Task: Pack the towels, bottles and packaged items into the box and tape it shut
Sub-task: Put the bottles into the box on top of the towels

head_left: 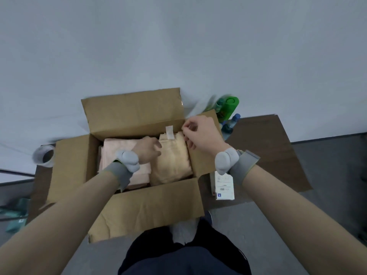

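Cardboard box [139,199] stood open beneath both hands, with a pink towel [113,147] and a beige towel [174,161] folded side by side inside. The left hand [148,150] lay between them, fingers bent at the beige towel's edge; whether it gripped could not be told. The right hand [200,132] pinched that towel's far corner. Beyond the right hand stood a green bottle [227,108] and a blue-capped bottle [231,124]; a white carton [224,185] lay beneath its wrist, and a tape roll [44,155] lay left of the left hand.
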A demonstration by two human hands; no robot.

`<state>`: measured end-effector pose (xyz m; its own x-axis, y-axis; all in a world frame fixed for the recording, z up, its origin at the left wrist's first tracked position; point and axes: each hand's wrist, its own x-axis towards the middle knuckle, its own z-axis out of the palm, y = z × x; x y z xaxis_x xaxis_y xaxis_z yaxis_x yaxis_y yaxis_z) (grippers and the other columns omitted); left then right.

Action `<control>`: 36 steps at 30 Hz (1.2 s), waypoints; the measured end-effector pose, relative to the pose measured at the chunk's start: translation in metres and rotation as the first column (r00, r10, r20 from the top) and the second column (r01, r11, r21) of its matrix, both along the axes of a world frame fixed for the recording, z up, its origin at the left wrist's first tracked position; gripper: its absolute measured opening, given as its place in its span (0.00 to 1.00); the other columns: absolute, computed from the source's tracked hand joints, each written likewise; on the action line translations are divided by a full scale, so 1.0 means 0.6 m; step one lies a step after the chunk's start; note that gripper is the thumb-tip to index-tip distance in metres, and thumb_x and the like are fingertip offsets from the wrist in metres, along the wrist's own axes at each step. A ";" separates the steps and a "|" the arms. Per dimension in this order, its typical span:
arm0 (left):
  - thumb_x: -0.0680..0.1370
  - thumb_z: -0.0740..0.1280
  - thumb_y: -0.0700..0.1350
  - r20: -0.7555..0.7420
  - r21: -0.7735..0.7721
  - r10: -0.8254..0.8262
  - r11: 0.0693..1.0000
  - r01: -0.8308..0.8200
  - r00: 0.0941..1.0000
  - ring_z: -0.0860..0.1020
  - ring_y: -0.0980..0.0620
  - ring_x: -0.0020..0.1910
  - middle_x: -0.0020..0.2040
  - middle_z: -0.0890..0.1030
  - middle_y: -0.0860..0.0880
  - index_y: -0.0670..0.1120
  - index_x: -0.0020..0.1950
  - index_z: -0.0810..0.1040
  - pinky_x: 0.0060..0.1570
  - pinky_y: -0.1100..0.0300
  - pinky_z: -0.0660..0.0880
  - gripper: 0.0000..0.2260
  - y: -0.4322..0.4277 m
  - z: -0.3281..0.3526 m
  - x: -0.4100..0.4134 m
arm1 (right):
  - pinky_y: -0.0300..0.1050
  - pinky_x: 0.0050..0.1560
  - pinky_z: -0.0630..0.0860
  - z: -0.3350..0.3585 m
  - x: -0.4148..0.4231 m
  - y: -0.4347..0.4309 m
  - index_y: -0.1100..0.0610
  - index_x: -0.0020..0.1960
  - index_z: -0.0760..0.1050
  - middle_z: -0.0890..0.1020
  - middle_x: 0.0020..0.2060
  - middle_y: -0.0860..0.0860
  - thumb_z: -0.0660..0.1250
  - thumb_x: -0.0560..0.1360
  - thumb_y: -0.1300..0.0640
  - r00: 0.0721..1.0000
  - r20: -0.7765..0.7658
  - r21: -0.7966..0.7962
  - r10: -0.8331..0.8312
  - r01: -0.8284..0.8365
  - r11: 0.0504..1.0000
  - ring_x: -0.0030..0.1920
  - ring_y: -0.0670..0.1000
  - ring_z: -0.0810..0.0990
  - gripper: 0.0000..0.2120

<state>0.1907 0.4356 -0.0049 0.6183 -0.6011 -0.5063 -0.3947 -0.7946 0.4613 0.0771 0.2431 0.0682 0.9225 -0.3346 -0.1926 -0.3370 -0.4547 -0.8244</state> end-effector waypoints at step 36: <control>0.77 0.72 0.43 0.189 -0.111 0.206 0.976 -0.188 0.960 0.66 0.48 0.73 0.76 0.68 0.50 0.48 0.67 0.78 0.74 0.54 0.63 0.18 -0.233 0.084 -0.198 | 0.52 0.59 0.75 -0.105 -0.063 -0.320 0.60 0.64 0.79 0.82 0.59 0.60 0.74 0.78 0.56 0.983 -0.183 -0.214 -0.002 -0.038 0.976 0.60 0.63 0.79 0.17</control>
<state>0.0718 0.2957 0.0458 0.8116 -0.4952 -0.3100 -0.3257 -0.8239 0.4638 0.0395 0.0508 0.0050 0.8852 -0.3703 -0.2817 -0.4616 -0.6221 -0.6324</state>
